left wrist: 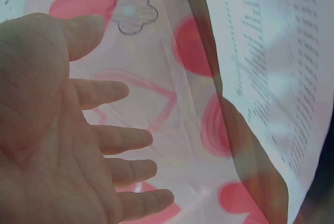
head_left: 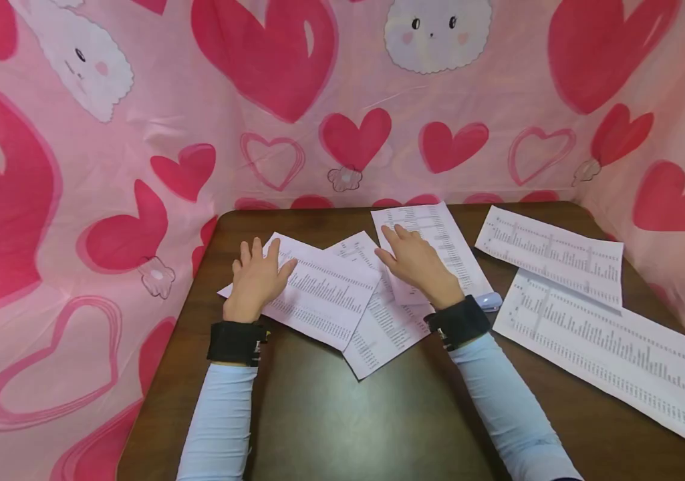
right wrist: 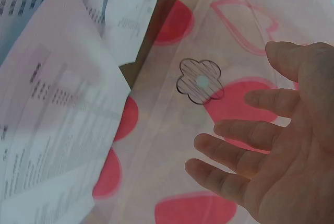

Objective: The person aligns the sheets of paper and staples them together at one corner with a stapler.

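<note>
While your left hand (head_left: 256,277) and right hand (head_left: 417,259) spread their fingers over papers (head_left: 330,290) mid-frame, you seem to be setting them out; next, moving one likely needs a pinched edge.

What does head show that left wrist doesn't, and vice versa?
Head only: the right hand, the pale blue sleeves, and a small lilac object by the right wrist, too small to identify.

Left wrist only: the left palm; head sees the back of that hand.

Both: the left hand, printed paper, the brown table and the pink heart-print cloth.
</note>
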The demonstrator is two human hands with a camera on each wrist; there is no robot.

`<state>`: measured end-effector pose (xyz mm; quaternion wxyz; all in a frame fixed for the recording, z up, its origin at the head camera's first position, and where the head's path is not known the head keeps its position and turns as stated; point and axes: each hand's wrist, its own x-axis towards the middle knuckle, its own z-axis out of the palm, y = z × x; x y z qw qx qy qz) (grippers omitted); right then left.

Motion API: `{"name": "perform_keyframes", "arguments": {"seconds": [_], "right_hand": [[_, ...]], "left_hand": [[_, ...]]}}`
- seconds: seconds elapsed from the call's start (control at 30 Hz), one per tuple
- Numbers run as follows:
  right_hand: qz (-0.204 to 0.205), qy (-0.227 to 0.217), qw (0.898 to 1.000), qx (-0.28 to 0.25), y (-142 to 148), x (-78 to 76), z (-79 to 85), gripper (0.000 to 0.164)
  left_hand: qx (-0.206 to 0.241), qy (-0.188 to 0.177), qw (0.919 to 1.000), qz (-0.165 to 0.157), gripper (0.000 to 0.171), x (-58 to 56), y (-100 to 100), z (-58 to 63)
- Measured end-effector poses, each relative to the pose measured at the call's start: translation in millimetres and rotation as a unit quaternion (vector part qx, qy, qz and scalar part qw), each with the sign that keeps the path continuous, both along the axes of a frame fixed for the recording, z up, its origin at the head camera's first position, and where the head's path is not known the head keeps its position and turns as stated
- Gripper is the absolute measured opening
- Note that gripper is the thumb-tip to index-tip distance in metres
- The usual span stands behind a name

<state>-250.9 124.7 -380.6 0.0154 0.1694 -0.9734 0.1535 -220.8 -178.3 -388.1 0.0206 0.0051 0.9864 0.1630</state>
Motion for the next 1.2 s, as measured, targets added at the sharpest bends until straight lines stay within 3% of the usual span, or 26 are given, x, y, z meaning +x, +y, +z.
{"name": "perform_keyframes", "arguments": {"seconds": [0.73,0.93,1.2], "right_hand": [[0.032,-0.036,0.998,-0.047,-17,-13.7,-22.9,0.062],[0.037,-0.075,0.994,-0.073,-18,-19.4,-32.1,0.061],[0.043,-0.064,0.995,-0.060,-23,-27.6,-37.8,0.055]], "left_hand": [[0.009,-0.021,0.9978,0.062,0.076,7.2,-41,-6.8],[0.007,-0.020,0.9978,0.063,0.077,13.7,-46,-3.7],[-0.002,-0.013,0.9964,0.084,0.074,19.4,-53,0.8]]}}
